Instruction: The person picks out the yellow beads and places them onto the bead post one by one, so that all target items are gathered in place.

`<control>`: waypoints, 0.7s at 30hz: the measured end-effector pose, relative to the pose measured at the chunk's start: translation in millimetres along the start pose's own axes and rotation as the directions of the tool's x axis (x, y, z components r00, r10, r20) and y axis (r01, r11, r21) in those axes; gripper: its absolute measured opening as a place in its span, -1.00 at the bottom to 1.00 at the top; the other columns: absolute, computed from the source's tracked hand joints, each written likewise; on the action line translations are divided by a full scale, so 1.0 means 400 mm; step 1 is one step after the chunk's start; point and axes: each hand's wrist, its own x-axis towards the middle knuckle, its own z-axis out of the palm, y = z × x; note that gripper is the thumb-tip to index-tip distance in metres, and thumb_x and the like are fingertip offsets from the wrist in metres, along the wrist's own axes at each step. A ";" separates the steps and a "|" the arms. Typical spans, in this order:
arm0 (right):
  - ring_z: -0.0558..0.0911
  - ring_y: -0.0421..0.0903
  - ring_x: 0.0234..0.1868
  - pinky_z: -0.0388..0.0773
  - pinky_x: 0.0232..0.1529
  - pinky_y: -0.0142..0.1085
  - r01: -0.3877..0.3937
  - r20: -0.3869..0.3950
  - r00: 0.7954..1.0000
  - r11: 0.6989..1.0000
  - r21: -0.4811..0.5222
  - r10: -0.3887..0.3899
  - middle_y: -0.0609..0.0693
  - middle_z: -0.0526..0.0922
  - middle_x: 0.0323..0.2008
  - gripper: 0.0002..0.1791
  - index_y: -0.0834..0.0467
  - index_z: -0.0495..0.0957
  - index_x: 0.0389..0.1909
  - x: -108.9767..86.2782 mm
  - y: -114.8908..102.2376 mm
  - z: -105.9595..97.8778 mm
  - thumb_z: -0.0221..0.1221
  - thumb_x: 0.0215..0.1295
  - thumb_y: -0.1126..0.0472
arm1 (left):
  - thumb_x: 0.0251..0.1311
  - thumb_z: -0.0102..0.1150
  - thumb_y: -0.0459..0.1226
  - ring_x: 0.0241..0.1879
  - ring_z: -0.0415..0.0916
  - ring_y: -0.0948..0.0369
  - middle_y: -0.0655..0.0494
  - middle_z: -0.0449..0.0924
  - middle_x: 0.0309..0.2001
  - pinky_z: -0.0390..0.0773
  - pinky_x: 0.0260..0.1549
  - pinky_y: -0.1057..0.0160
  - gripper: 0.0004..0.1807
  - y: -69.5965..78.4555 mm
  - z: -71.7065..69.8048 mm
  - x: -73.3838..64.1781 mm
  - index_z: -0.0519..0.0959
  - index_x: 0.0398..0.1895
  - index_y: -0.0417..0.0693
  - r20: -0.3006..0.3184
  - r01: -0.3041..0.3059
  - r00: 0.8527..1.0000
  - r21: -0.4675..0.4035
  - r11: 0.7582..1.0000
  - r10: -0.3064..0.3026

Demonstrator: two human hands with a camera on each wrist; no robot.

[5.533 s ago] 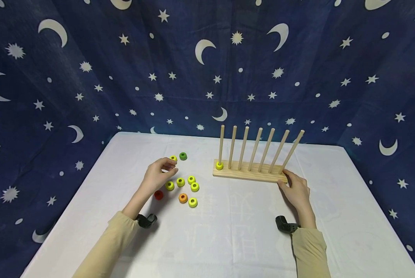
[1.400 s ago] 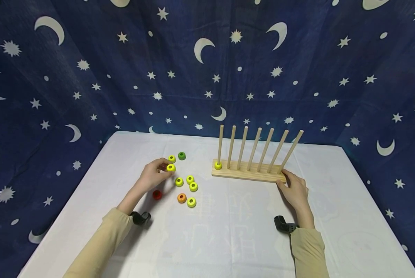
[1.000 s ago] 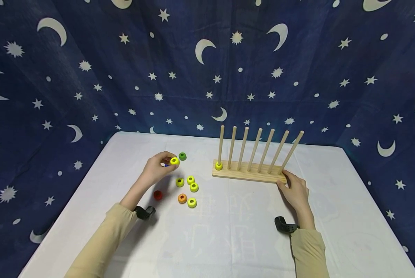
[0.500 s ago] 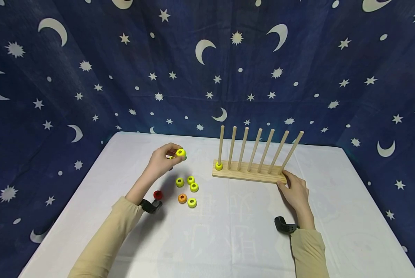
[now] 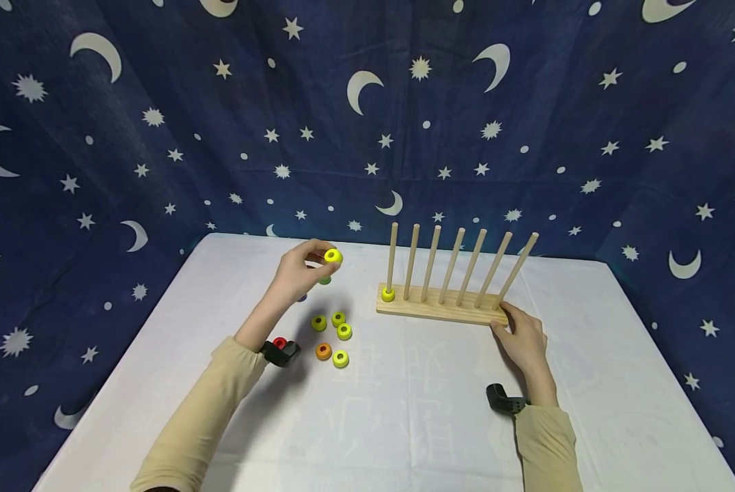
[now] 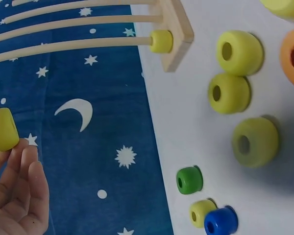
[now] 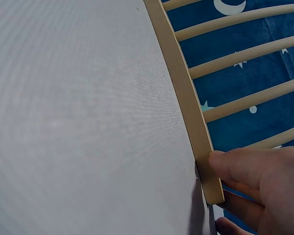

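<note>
On the white bench (image 5: 404, 437), nearest, a lone yellow bead (image 5: 341, 359) and an orange bead (image 5: 323, 352) are placed side by side; a red bead (image 5: 279, 339) is partly covered by the wrist camera (image 5: 281, 354). Just behind, three grouped yellow beads (image 5: 344, 333) are seen. By the right hand (image 5: 524, 335), the end of the wooden rack (image 5: 435, 311) is gripped between thumb and fingers. Above the bench, one held bead (image 5: 334, 259), yellow, is pinched by the left hand (image 5: 296, 273), its fingers parted only by the bead's width. Beyond, a green bead (image 6: 190, 181) and a blue bead (image 6: 222, 221) are seen. On the leftmost peg (image 5: 392, 256), a seated yellow bead (image 5: 389, 296) is carried. Farthest, a starry curtain (image 5: 318, 96) is hung.
</note>
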 end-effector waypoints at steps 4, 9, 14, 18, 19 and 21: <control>0.13 0.33 0.36 0.01 0.23 0.26 0.008 0.004 1.000 1.000 -0.001 -0.008 0.34 0.26 0.36 -0.40 0.26 0.25 0.37 0.000 0.000 -0.002 0.07 0.33 0.16 | 0.14 0.30 -0.21 0.01 0.55 0.02 -0.03 0.58 0.01 0.58 -0.09 0.06 -0.60 0.012 0.005 0.010 0.55 0.08 -0.01 0.001 0.008 1.000 -0.012 1.000 -0.008; 0.13 0.34 0.36 0.01 0.23 0.27 0.011 0.007 1.000 1.000 0.001 -0.011 0.34 0.27 0.36 -0.40 0.26 0.25 0.36 -0.001 -0.001 -0.003 0.07 0.33 0.16 | 0.15 0.30 -0.19 0.02 0.54 0.02 -0.01 0.58 0.02 0.56 -0.04 0.05 -0.61 0.025 0.011 0.017 0.55 0.06 -0.01 -0.010 -0.001 1.000 -0.035 0.999 0.001; 0.13 0.33 0.36 0.01 0.23 0.26 0.006 0.010 1.000 1.000 0.001 -0.006 0.34 0.27 0.37 -0.40 0.25 0.25 0.37 0.000 -0.001 -0.002 0.07 0.34 0.16 | 0.16 0.29 -0.18 0.01 0.54 0.03 -0.02 0.57 0.02 0.53 0.01 0.03 -0.62 0.038 0.019 0.025 0.55 0.06 -0.01 -0.021 -0.026 0.999 -0.059 0.998 0.025; 0.13 0.33 0.36 0.01 0.24 0.25 0.004 0.011 1.000 1.000 -0.001 -0.004 0.33 0.27 0.37 -0.39 0.25 0.24 0.37 0.000 0.001 -0.002 0.07 0.34 0.16 | 0.16 0.29 -0.20 0.01 0.54 0.03 -0.03 0.58 0.02 0.55 -0.03 0.06 -0.61 0.048 0.027 0.033 0.55 0.07 -0.03 -0.028 -0.045 0.999 -0.090 0.995 0.043; 0.13 0.33 0.36 0.01 0.24 0.25 0.004 0.011 1.000 1.000 -0.001 -0.004 0.33 0.27 0.37 -0.39 0.25 0.24 0.37 0.000 0.002 -0.002 0.07 0.34 0.15 | 0.16 0.29 -0.20 0.00 0.54 0.03 -0.04 0.59 0.01 0.55 -0.04 0.07 -0.61 0.051 0.029 0.035 0.55 0.07 -0.04 -0.030 -0.051 0.998 -0.096 0.994 0.048; 0.13 0.33 0.36 0.01 0.24 0.25 0.004 0.011 1.000 1.000 0.000 -0.004 0.33 0.27 0.37 -0.39 0.25 0.24 0.37 0.000 0.002 -0.001 0.07 0.34 0.15 | 0.15 0.29 -0.21 -0.01 0.54 0.03 -0.04 0.59 -0.01 0.56 -0.07 0.08 -0.61 0.058 0.034 0.040 0.55 0.06 -0.04 -0.037 -0.060 0.998 -0.113 0.992 0.057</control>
